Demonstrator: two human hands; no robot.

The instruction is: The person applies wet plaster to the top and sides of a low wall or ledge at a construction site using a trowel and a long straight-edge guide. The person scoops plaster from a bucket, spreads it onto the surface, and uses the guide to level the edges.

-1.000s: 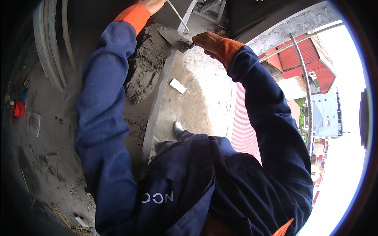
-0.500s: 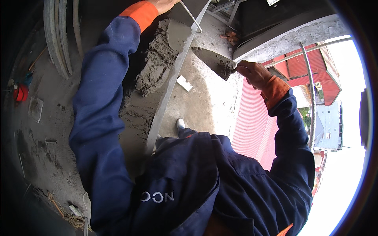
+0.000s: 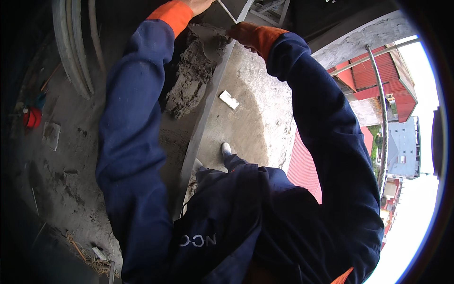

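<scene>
My right hand (image 3: 247, 35) is closed round the handle of a trowel at the long pale straight board (image 3: 208, 102), beside the wet grey mortar (image 3: 189, 78). The trowel's blade is mostly hidden or blurred against the mortar. My left hand (image 3: 198, 5) is at the top edge of the picture, over the far end of the mortar, with its fingers cut off from view. A thin bent metal rod (image 3: 227, 12) runs from near the left hand to the board. The mortar lies rough and lumpy along the board's left side.
A white block (image 3: 229, 100) lies on the concrete floor (image 3: 246, 123) near my shoe (image 3: 226, 149). Thick pipes (image 3: 73, 47) curve at the upper left, above a red container (image 3: 32, 117). Tangled cord (image 3: 90, 260) is at lower left. Outside on the right runs a rope (image 3: 384, 118).
My right hand has swung left and up with the mortar-loaded trowel, from beyond the board to the mortar's edge. The left hand stays in nearly the same place.
</scene>
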